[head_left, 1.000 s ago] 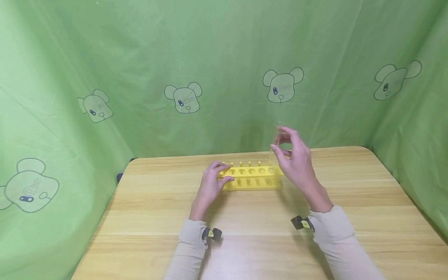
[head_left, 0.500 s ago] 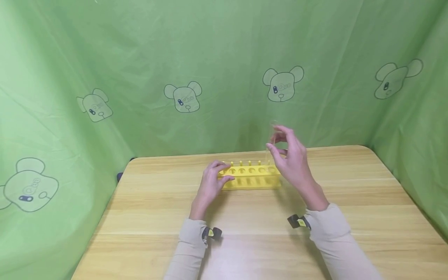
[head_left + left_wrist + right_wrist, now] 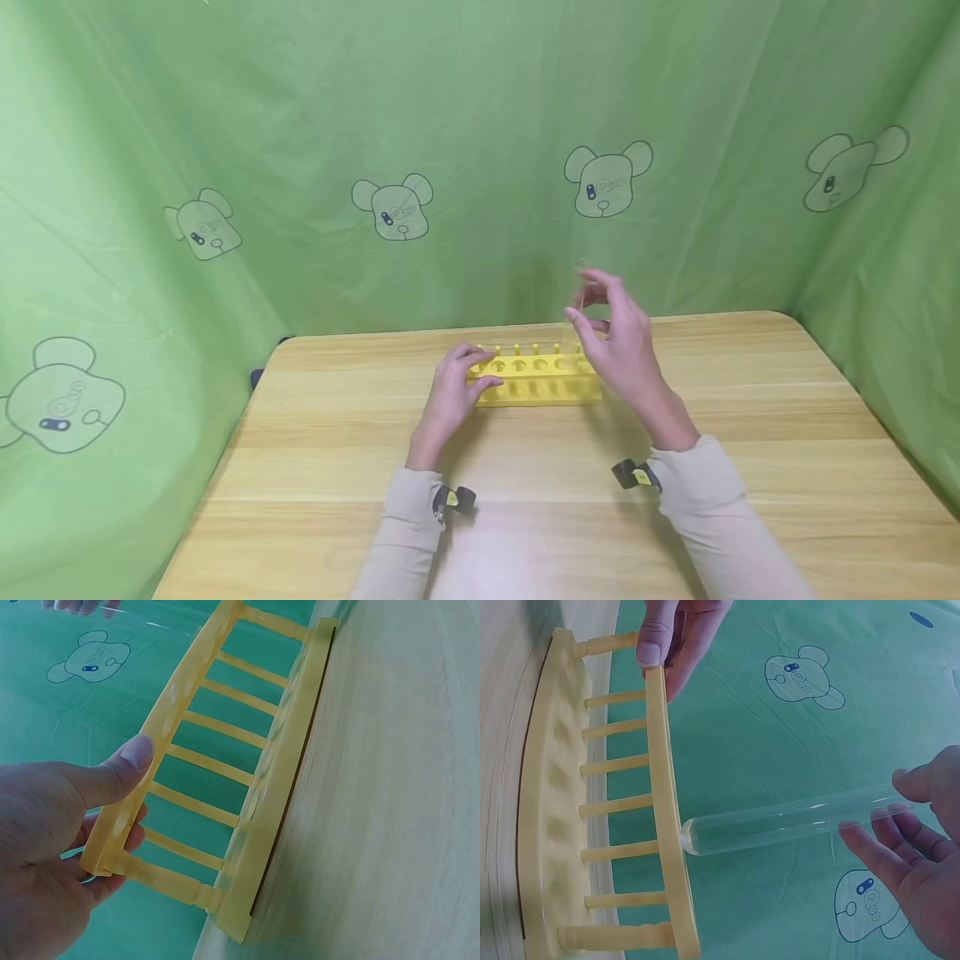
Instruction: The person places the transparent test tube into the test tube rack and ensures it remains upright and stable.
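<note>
Shifted slightly toward nine o'clock, the right hand (image 3: 626, 346) pinches a clear test tube (image 3: 780, 823) high up, over the yellow test-tube rack (image 3: 534, 378)'s three-o'clock side; the left hand (image 3: 452, 386) grips its nine-o'clock end. Probably light, rigid, slick, fragile: grasp gently up top.

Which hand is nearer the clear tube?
Right. The right hand holds the clear tube by its upper part; the left hand, farther left, grips the yellow rack.

Pale beige sleeves (image 3: 401, 542), wide cuffs (image 3: 701, 479); boxy black wrist cameras (image 3: 466, 501), small yellow patches (image 3: 452, 499).
</note>
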`<state>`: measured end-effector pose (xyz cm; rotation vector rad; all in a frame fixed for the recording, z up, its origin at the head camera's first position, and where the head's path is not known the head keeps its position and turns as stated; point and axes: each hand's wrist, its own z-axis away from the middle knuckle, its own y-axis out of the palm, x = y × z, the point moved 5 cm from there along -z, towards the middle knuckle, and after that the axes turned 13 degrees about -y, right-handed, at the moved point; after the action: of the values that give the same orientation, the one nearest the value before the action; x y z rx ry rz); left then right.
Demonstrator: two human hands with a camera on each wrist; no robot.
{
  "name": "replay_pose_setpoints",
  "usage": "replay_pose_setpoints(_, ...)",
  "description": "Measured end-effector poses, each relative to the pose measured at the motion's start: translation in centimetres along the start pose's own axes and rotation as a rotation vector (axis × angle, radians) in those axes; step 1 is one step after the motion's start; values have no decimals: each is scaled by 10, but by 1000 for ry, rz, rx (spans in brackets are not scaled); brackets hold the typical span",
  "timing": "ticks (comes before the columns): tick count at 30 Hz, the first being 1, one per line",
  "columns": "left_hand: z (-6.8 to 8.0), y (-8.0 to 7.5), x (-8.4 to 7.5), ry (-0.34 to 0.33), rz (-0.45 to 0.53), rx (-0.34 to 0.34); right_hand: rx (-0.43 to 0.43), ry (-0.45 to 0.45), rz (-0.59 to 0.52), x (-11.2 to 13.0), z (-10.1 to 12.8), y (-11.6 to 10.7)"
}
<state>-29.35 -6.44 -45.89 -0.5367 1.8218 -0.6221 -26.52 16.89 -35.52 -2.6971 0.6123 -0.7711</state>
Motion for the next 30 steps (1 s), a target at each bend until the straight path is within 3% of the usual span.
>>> replay_pose_setpoints(14,1,0,-1,28,3,-12,10,-4,-18,2,0,7)
replay_pose_setpoints(30,0,0,0,10,-10,-7,2,-8,-28,4,-1,13)
